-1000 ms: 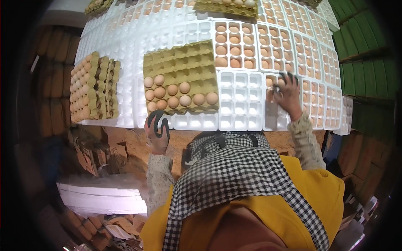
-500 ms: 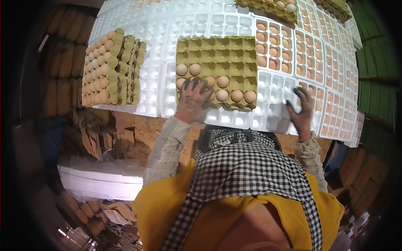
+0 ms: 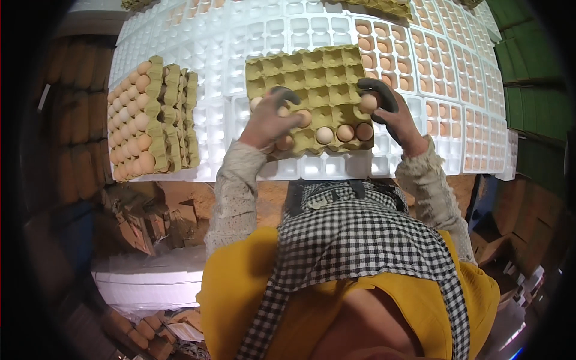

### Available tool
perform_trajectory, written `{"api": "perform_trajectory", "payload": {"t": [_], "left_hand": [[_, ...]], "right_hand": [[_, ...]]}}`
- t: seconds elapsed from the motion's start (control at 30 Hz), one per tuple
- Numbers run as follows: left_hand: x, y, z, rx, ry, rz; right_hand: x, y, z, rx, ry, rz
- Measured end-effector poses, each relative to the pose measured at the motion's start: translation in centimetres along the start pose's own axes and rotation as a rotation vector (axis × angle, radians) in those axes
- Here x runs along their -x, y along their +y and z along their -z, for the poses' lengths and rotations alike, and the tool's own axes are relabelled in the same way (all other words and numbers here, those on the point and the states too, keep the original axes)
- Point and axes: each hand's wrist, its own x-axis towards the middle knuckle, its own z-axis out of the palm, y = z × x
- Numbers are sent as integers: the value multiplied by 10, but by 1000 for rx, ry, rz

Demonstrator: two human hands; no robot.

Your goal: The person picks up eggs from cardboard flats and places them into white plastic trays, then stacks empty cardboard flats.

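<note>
Moved to the tray's [image 3: 329, 59] right edge, my right hand [image 3: 401, 119] grips an egg [image 3: 368, 103]; my left hand's [image 3: 265, 125] hold, I can't tell.

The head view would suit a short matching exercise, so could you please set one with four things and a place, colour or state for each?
Column one
1. Right hand
2. Left hand
3. Apron
4. Stack of egg trays

Column two
A. Black-and-white checks
B. Near the olive tray's right edge, fingers around an egg
C. Left of the olive tray, with eggs showing
D. Over the left part of the olive tray

Right pairs: 1-B, 2-D, 3-A, 4-C.
</note>
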Motion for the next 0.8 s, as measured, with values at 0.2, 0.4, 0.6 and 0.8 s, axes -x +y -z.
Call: {"api": "perform_trajectory", "payload": {"t": [0.2,0.4,0.6,0.8], "left_hand": [[-27,24,-34,-1156,-390,18],[-15,0,-7,-144,-122,-35],[-8,-11,-27,1294,-78,152],[7,44,-79,-894,-16,-377]], "right_hand": [[13,4,-56,1603,-457,-187],[46,-5,12,333,73,-247],[54,-9,35,739,-10,-96],[42,26,3,1482,-264,-50]]}}
